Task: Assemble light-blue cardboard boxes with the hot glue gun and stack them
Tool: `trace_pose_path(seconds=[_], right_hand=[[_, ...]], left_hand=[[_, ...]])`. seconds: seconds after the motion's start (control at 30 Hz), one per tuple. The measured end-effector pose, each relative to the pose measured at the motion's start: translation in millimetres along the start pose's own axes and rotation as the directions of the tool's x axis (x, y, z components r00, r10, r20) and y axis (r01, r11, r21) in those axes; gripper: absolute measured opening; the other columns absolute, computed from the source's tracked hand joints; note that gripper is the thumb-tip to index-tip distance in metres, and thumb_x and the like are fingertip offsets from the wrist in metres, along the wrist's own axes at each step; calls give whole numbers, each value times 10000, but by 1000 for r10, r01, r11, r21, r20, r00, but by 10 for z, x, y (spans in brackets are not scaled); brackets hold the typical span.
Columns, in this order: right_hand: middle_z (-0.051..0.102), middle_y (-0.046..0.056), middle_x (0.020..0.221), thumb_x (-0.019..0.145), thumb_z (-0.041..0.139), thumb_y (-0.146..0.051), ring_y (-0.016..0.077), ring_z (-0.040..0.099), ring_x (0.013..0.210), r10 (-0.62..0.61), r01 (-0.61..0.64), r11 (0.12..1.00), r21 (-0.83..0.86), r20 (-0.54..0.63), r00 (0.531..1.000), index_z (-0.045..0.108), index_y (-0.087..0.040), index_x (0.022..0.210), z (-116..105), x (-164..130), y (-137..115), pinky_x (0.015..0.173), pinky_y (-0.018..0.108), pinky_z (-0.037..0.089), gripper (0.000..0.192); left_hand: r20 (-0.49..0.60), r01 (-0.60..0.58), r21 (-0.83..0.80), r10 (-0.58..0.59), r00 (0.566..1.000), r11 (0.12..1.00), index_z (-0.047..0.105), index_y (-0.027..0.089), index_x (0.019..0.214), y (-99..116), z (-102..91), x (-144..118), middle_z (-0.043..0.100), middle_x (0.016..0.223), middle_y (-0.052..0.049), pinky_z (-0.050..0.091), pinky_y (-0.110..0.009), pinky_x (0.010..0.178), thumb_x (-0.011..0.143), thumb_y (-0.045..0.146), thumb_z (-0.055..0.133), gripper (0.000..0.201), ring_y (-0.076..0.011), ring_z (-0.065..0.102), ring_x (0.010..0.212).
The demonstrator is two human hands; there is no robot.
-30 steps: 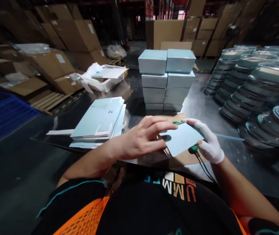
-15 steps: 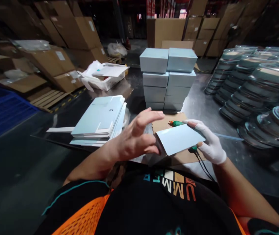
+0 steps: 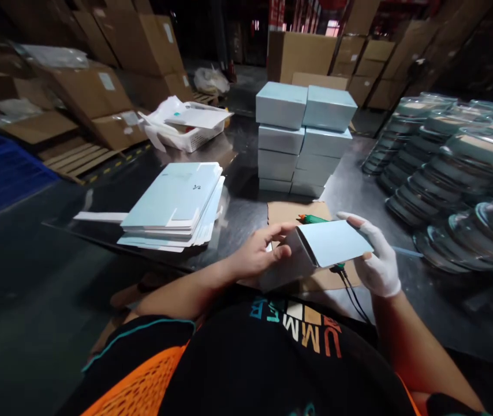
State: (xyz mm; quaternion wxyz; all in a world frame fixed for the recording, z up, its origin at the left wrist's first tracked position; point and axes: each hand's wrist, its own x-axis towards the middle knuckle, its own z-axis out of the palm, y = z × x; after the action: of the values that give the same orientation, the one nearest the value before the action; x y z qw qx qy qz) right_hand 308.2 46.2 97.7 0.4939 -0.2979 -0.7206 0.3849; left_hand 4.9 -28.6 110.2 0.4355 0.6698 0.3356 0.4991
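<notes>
A pale blue cardboard box [image 3: 337, 242] is tilted in front of my chest, its lit face toward me and its side in shadow. My right hand [image 3: 376, 257], in a white glove with bare fingertips, grips its right end between thumb and fingers. At the left end my bare left hand [image 3: 264, 251] has its fingers curled on the box's edge and shadowed side. Behind and under the box lie a green tool with an orange tip [image 3: 311, 219] and a dark cable [image 3: 353, 294], on a brown cardboard sheet [image 3: 279, 212].
Pale blue boxes [image 3: 281, 107] stand stacked at the table's back. Flat folded cartons [image 3: 168, 193] are piled at left, before a white basket [image 3: 192, 138]. Stacks of clear-wrapped round items [image 3: 458, 167] line the right side. Brown cartons [image 3: 94, 95] fill the background.
My left hand has gone from raised, spread fingers to curling onto the box's left side. The box has shifted slightly right and turned, so more of its shadowed side shows.
</notes>
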Motion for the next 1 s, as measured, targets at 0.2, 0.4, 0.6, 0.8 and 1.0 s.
trace_pose_path(seconds=[0.2, 0.4, 0.6, 0.8, 1.0], right_hand=[[713, 131, 1541, 842, 782, -835, 439, 671, 1422, 49, -40, 994, 97, -88, 995, 727, -309, 1397, 55, 8, 17, 1222, 650, 532, 767], [728, 131, 1513, 796, 801, -844, 431, 684, 1405, 125, -105, 985, 140, -142, 982, 718, -306, 1351, 75, 29, 21, 1216, 633, 546, 778], [737, 103, 1494, 901, 735, -807, 409, 693, 1405, 70, -52, 988, 143, -123, 990, 698, -345, 1394, 70, 21, 102, 1224, 618, 543, 677], [764, 117, 1407, 947, 664, -809, 373, 739, 1305, 85, -66, 992, 108, -185, 979, 717, -286, 1358, 92, 2, 165, 1163, 581, 581, 668], [783, 101, 1370, 967, 632, -794, 357, 748, 1275, 102, -91, 994, 55, -235, 967, 750, -299, 1335, 61, -37, 271, 1165, 557, 580, 628]], left_hand=[[-22, 100, -176, -105, 994, 979, 848, 167, 1142, 113, 162, 313, 851, 1150, -150, 634, -440, 993, 880, 841, 762, 727, -333, 796, 1143], [-83, 141, -227, -164, 983, 964, 843, 152, 1094, 84, 275, 391, 829, 1036, -100, 612, -336, 816, 862, 840, 781, 729, -239, 757, 921], [-120, 106, -134, -122, 985, 985, 815, 148, 1175, 59, 317, 398, 835, 1112, -116, 626, -365, 883, 943, 846, 673, 749, -264, 769, 1005], [-155, -9, 87, 22, 988, 996, 639, 142, 1480, -127, 330, 315, 761, 1411, -202, 608, -524, 1132, 770, 955, 748, 1084, -393, 741, 1285], [-149, 38, 283, 5, 989, 958, 501, 93, 1602, -113, 369, 264, 698, 1507, -264, 606, -567, 1177, 710, 866, 875, 1239, -423, 723, 1363]])
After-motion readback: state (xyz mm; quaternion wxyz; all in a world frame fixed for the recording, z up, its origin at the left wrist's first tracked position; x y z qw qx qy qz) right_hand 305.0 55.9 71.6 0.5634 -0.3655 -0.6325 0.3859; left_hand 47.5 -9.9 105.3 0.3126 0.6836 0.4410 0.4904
